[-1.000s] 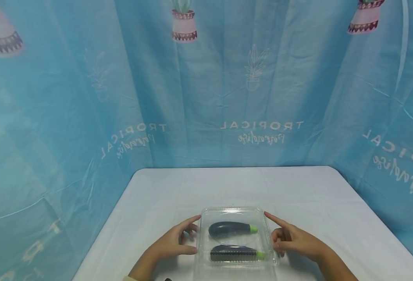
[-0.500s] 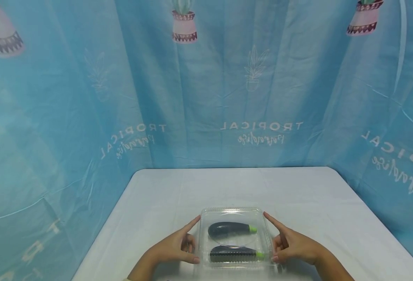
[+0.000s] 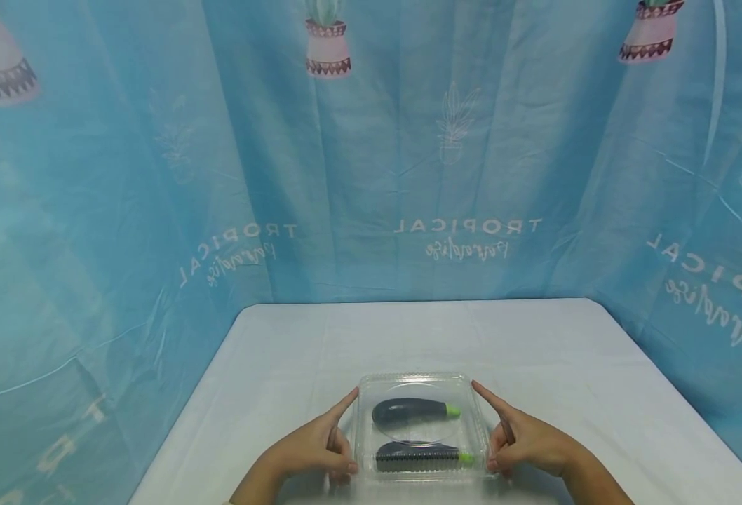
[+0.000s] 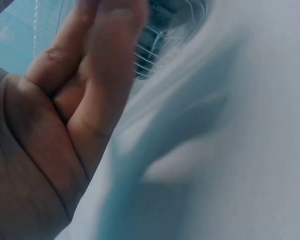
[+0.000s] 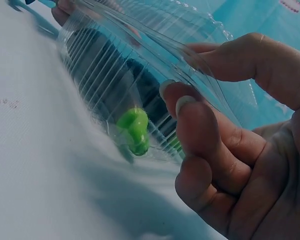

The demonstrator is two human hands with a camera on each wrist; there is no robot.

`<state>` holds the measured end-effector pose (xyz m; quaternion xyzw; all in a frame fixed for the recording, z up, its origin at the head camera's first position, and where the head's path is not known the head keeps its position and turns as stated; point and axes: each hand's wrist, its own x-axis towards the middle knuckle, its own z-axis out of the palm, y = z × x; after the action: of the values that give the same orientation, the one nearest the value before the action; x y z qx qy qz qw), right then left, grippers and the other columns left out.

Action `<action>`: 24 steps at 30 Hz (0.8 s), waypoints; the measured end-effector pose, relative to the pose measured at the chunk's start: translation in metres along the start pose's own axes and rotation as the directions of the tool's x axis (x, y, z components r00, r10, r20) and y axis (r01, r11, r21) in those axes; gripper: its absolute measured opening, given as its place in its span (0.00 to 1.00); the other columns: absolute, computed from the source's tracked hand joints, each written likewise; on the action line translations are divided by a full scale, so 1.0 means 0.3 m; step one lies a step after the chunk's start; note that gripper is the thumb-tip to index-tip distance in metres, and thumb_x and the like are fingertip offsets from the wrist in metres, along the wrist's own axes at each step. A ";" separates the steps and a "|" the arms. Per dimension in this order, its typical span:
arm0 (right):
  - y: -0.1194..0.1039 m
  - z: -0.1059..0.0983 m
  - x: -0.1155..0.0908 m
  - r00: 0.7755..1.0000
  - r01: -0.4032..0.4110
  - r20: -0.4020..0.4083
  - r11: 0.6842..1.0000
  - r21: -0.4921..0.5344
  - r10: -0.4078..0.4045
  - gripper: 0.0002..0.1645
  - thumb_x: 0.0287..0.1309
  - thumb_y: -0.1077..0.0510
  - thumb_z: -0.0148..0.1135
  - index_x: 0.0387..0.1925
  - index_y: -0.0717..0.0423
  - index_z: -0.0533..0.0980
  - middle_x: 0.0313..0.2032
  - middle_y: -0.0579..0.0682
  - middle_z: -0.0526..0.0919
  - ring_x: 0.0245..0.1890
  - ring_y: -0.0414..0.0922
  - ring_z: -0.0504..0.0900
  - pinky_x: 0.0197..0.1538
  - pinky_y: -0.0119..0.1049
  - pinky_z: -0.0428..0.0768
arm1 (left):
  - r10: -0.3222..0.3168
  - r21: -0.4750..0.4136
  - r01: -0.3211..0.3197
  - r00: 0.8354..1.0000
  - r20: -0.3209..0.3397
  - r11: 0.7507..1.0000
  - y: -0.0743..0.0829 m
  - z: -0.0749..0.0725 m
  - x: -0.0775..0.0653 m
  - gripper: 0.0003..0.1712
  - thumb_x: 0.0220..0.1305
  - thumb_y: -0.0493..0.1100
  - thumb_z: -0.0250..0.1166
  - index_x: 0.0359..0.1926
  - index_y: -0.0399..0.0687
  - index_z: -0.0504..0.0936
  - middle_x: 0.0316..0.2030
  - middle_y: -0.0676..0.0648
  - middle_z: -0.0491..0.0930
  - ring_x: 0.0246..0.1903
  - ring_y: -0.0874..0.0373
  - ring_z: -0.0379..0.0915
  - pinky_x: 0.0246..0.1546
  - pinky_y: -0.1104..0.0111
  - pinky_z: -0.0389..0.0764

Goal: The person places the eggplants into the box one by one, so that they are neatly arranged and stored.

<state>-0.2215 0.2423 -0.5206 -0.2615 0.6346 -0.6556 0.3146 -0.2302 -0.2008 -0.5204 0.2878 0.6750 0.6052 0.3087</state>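
Observation:
A clear plastic clamshell box lies on the table in the head view, its lid down. Through it show two dark eggplants, one farther back and one nearer, their bright green ends pointing right. My left hand holds the box's left side, index finger stretched toward the far corner and thumb at the near one. Mirroring it, my right hand grips the right side. The right wrist view shows that thumb and curled fingers about the ribbed box's rim. In the left wrist view, bent fingers partly hide the box.
A white cloth-covered table spreads out beyond and to both sides of the box. Blue printed curtains enclose it at the back, left and right.
Both thumbs have slid toward the near corners of the box, and the fingers draw in closer to its sides. The box and eggplants stay nearly in place.

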 end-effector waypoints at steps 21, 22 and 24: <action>-0.001 0.012 0.001 1.000 0.002 0.011 0.998 0.057 -0.003 0.75 0.62 0.73 0.66 0.83 0.35 0.22 0.33 0.62 0.87 0.27 0.45 0.85 0.33 0.39 0.86 | -0.003 -0.230 0.008 1.000 0.022 0.973 -0.016 0.020 0.007 0.76 0.57 0.24 0.73 0.84 0.63 0.26 0.33 0.34 0.87 0.29 0.54 0.88 0.33 0.62 0.89; -0.001 0.012 0.002 1.000 0.003 0.011 0.998 0.058 -0.004 0.75 0.62 0.73 0.66 0.83 0.35 0.22 0.33 0.62 0.87 0.27 0.45 0.85 0.33 0.39 0.86 | 0.001 -0.232 0.004 1.000 0.021 0.973 -0.018 0.020 0.007 0.76 0.57 0.24 0.73 0.85 0.63 0.26 0.33 0.34 0.87 0.29 0.54 0.88 0.33 0.62 0.89; 0.000 0.014 0.002 1.000 0.000 0.007 0.998 0.059 0.000 0.75 0.62 0.74 0.66 0.83 0.35 0.22 0.32 0.62 0.87 0.27 0.45 0.85 0.33 0.38 0.86 | 0.005 -0.237 0.001 1.000 0.025 0.971 -0.021 0.019 0.007 0.76 0.57 0.24 0.73 0.85 0.63 0.27 0.33 0.34 0.87 0.29 0.54 0.88 0.33 0.62 0.89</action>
<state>-0.2188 0.2392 -0.5205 -0.2545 0.6138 -0.6732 0.3244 -0.2274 -0.1962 -0.5274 0.2574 0.5935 0.6781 0.3489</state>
